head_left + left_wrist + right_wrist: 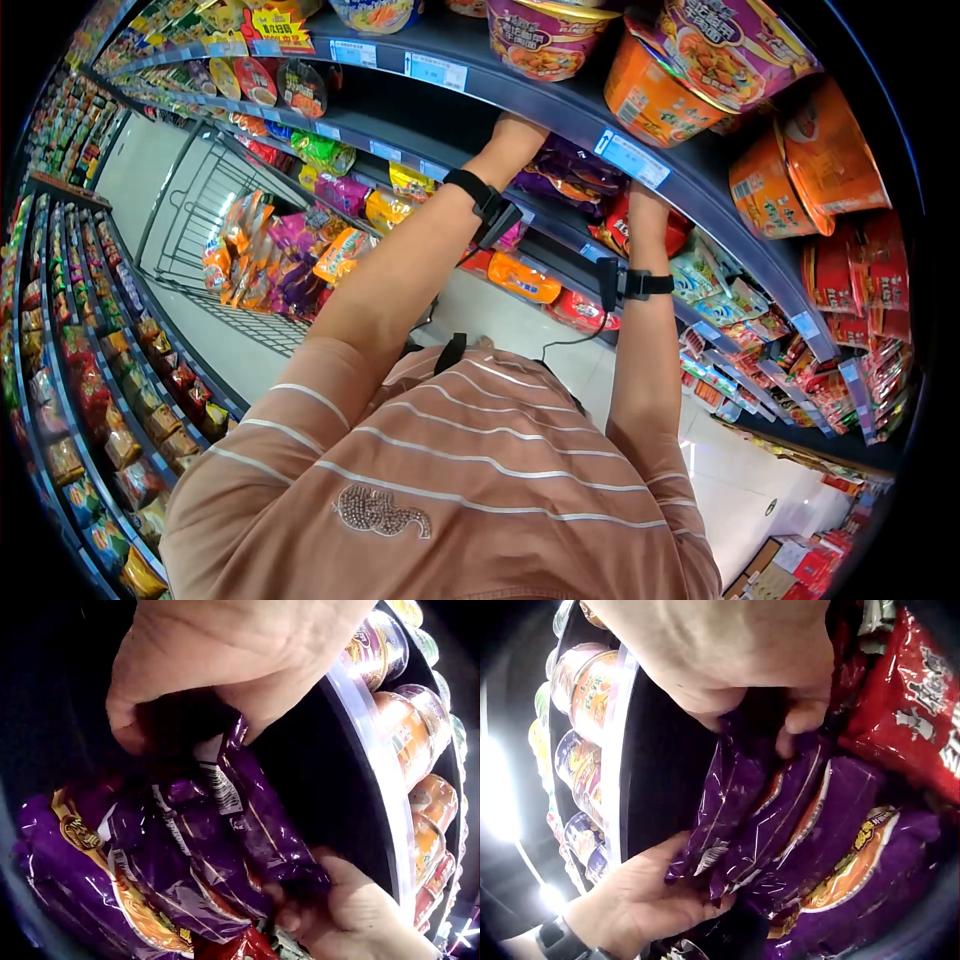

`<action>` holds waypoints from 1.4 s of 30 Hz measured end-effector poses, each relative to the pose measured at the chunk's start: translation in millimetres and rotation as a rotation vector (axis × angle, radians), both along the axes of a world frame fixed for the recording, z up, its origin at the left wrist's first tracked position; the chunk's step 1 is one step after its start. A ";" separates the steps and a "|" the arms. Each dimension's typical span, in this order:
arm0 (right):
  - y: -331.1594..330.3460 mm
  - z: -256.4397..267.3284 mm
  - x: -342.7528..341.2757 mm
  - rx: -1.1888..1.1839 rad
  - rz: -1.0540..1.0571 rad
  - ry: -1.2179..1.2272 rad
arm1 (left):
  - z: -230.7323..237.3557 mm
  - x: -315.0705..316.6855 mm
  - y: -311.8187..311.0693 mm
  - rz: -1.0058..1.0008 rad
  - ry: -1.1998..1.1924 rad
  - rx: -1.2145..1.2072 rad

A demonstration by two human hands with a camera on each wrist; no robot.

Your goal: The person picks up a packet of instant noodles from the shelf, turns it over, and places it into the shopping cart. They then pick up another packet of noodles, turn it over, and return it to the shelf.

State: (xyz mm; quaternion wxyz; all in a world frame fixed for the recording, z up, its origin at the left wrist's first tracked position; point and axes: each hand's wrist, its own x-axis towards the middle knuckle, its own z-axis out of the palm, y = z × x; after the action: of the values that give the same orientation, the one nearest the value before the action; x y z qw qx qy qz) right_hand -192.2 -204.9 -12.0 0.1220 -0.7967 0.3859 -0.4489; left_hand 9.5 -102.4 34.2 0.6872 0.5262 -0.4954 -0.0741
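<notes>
Several purple instant noodle packets (575, 170) lie in a row on the shelf below the cup noodles. At one end of the row my left hand (512, 142) grips a purple packet, its thumb and fingers on either side of the wrapper (225, 784). My right hand (647, 212) pinches the other end of the row between thumb and fingers (802, 720). Both hands reach in under the upper shelf edge, so the head view hides most of their fingers. Red packets (915, 712) lie right beside my right hand.
The upper shelf edge (540, 115) with price labels runs just above my hands, carrying noodle tubs (665, 90). A wire shopping cart (180, 240) with colourful packets stands to the left. Lower shelves hold more packets (525, 278). Another stocked rack (90, 390) is at far left.
</notes>
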 end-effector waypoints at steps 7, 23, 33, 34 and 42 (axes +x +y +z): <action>-12.6 -12.9 0.2 -0.117 -0.057 0.192 | -11.4 1.3 6.3 -0.090 0.201 0.262; 0.3 11.6 13.7 0.073 -0.015 0.055 | -12.8 -0.7 30.1 -0.085 0.183 0.394; 2.4 14.7 6.5 0.081 0.071 0.034 | 4.3 -4.1 32.8 0.058 -0.287 0.259; 0.9 12.4 4.9 0.061 0.070 0.047 | 0.5 -4.6 31.6 0.063 -0.311 0.236; 6.8 21.8 9.7 0.094 0.090 -0.004 | 2.2 -3.7 32.8 0.048 -0.280 0.221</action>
State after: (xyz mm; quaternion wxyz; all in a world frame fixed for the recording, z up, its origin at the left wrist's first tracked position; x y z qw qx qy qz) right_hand -182.5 -198.1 9.9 0.1804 -0.8057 0.3702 -0.4259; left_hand 5.8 -69.7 36.3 0.5509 0.6155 -0.5624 -0.0376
